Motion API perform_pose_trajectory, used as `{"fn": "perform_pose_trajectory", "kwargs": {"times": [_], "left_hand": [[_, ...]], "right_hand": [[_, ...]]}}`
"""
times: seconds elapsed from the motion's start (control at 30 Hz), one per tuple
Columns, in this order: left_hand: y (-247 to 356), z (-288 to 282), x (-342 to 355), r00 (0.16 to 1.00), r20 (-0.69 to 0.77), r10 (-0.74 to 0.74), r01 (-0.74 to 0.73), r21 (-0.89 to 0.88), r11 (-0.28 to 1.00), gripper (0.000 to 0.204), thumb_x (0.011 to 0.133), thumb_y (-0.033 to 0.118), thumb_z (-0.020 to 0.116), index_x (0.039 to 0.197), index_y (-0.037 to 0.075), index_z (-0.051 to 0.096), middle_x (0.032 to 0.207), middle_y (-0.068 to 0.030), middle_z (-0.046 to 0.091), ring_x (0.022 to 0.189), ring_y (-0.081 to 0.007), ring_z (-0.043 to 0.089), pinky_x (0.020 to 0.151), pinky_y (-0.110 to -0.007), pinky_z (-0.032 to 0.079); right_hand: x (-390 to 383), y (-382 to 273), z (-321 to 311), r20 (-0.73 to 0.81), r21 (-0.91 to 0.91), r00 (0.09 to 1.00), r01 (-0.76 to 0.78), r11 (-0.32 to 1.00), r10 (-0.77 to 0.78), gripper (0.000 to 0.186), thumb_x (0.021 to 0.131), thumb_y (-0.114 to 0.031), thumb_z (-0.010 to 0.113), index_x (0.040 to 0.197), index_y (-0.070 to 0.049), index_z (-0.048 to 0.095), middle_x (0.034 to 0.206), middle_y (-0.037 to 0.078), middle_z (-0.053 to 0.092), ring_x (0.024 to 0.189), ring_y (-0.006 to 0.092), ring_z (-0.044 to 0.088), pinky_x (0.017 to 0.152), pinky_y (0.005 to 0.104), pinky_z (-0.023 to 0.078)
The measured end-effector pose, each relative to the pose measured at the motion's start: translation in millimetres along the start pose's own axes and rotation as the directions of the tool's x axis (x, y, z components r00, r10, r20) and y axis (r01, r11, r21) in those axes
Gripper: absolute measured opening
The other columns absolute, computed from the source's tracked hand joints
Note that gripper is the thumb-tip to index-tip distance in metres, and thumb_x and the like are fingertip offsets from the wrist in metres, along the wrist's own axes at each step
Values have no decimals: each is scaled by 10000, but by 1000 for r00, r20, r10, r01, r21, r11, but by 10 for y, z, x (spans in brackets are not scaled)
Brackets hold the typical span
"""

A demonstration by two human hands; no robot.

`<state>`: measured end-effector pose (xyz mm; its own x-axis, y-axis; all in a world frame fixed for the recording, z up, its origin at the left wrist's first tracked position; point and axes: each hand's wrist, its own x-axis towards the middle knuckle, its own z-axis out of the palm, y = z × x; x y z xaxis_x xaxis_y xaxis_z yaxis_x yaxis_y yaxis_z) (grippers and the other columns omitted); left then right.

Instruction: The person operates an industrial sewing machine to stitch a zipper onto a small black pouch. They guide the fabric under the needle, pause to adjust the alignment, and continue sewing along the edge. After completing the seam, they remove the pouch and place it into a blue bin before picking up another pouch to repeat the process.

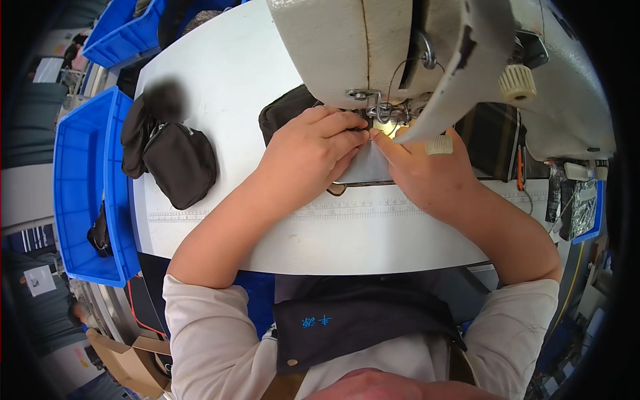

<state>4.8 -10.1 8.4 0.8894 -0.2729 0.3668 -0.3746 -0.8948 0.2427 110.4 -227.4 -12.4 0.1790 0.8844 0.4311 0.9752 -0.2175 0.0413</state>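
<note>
My left hand [303,153], fingers curled, grips a black fabric pouch [285,107] that lies partly under the head of a white sewing machine [320,47]. Its fingertips sit just left of the lit presser foot [380,111]. My right hand [430,167] has its thumb and curled fingers close to the left fingertips on the metal needle plate [360,170]; a beige wrap is on one finger. What the right fingertips hold is too small to make out, and the needle point is largely hidden.
Black pouches [179,163] lie on the white table [220,233] at left, beside a blue bin [70,180]. Another blue bin [117,37] is at upper left. Orange-handled snips [520,170] and small packets [580,203] sit at right. A cardboard box [120,360] is at lower left.
</note>
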Motion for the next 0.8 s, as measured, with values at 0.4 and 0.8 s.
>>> {"fn": "perform_pose_trajectory", "kwargs": {"times": [0.4,0.8], "left_hand": [[124,41,0,996,-5,-84,84,22,996,352,797,45,763,1149,30,766,1168,-35,693,1074,-240,630,887,-334,581],[175,83,27,997,-45,-57,64,177,982,338,737,102,784,1065,27,754,1118,-23,680,1049,-228,631,808,-307,590]], "right_hand": [[13,21,35,-40,-17,999,-16,1000,15,419,799,-137,768,1213,-74,756,780,68,638,806,264,619,763,376,489],[-1,33,32,35,27,998,-50,998,49,456,793,-159,772,1239,-65,758,795,71,647,816,260,618,752,382,486]]}}
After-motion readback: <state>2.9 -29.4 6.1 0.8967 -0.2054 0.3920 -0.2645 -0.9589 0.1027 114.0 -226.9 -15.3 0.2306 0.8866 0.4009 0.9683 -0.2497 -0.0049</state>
